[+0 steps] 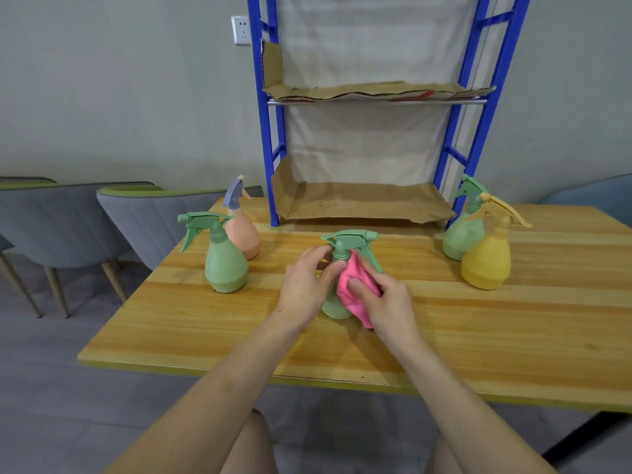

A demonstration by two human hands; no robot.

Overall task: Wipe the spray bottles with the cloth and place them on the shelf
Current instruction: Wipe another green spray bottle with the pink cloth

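A green spray bottle [347, 244] stands on the wooden table [444, 323] in front of me. My left hand [306, 285] grips its neck and left side. My right hand [383, 302] presses a pink cloth [352, 285] against the bottle's right side, thumb on the cloth. Another green bottle [224, 261] and an orange bottle with a grey-blue head [242, 230] stand at the left. A yellow bottle [487, 254] stands at the right with a green one [461, 230] behind it. The blue shelf [277, 159] rises at the table's back, cardboard lining both levels.
Grey chairs [68, 213] stand left of the table. The lower shelf level [362, 200] sits at table height, the upper one [376, 92] above it. A wall socket [241, 30] is beside the shelf's left post. My knees show below the table's near edge.
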